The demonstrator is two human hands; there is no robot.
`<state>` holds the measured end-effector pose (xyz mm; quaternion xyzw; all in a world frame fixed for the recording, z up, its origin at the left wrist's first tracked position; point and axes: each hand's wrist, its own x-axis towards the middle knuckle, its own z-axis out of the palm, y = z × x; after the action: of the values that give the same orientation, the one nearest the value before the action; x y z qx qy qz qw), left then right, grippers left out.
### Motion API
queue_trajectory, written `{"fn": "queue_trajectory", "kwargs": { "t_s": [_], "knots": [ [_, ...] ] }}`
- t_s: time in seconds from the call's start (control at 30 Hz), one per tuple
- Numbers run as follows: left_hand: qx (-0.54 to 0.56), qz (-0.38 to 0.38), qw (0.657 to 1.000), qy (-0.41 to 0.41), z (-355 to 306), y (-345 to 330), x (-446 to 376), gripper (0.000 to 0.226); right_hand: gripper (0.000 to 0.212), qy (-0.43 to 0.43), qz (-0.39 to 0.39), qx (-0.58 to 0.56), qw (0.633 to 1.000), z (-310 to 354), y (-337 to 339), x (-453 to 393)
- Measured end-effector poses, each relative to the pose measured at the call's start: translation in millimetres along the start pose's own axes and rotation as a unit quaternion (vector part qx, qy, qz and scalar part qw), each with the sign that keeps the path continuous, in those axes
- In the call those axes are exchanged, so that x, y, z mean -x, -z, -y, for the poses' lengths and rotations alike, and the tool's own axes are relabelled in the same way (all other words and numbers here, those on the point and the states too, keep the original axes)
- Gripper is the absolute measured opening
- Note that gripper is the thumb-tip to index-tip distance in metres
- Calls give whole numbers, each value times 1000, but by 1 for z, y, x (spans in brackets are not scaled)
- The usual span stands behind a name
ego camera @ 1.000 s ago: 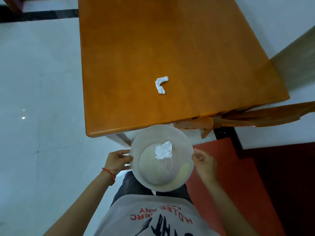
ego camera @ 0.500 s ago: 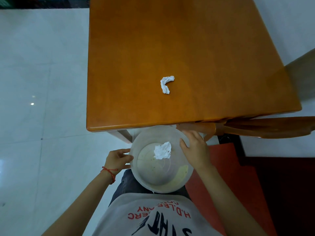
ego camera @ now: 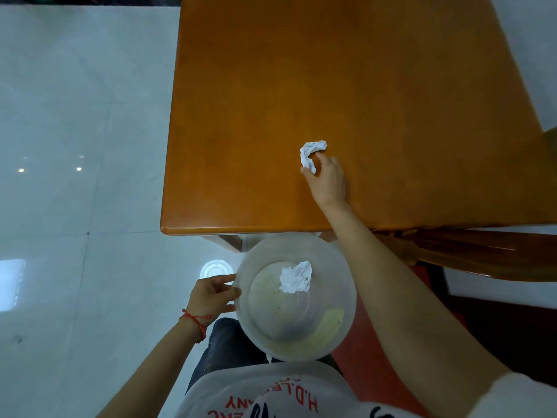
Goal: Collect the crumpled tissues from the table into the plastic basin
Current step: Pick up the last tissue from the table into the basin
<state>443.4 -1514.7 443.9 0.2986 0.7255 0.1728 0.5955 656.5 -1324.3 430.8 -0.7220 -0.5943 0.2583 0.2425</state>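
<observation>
A curved white crumpled tissue [ego camera: 310, 153] lies on the orange wooden table [ego camera: 271, 116]. My right hand [ego camera: 327, 179] reaches over the table's near edge, and its thumb and fingers touch the tissue's lower end on both sides. Below the table edge, my left hand [ego camera: 212, 294] grips the left rim of a translucent plastic basin [ego camera: 346, 297], held in front of my body. Another crumpled tissue [ego camera: 296, 277] sits inside the basin near its far side.
A wooden chair [ego camera: 482, 251] stands at the table's right near corner, over a red floor area [ego camera: 361, 372]. White glossy tiles [ego camera: 75, 146] cover the floor on the left. A small round white object [ego camera: 215, 269] lies on the floor below the table edge.
My right hand left the basin's rim and reached up onto the table to the curved tissue. My left hand kept its hold on the basin.
</observation>
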Motion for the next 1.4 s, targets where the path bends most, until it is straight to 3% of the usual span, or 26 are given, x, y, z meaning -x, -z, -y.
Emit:
{"fn": "queue_trajectory", "kwargs": {
  "t_s": [0.17,0.33,0.57,0.7,0.83,0.93,1.13,1.27,1.4],
  "knots": [
    [-5,0,1000,-1,0,0,0,34,23,41,-7,27,999,-2,-15,-20],
    [-2,-1,1000,-4,-1,-1,1,37,26,45,-15,-5,999,-4,-8,3],
    [9,-1,1000,-5,0,0,1,38,25,85,-34,-99,991,-7,18,102],
    [15,2,1000,-1,1,0,1,35,25,84,15,-90,992,-24,23,173],
    [23,4,1000,-3,2,0,2,34,54,57,110,-72,990,-42,21,214],
    [29,-1,1000,-5,4,-1,4,35,58,70,95,-23,993,-53,26,225],
    [44,-19,999,-10,15,-3,11,32,45,-39,9,4,999,-87,47,234],
    [62,-29,998,-11,27,-4,22,34,48,-160,33,-43,986,-100,50,239],
    [100,-60,993,-4,46,1,33,34,27,-187,71,-116,973,-93,49,237]
  ]
}}
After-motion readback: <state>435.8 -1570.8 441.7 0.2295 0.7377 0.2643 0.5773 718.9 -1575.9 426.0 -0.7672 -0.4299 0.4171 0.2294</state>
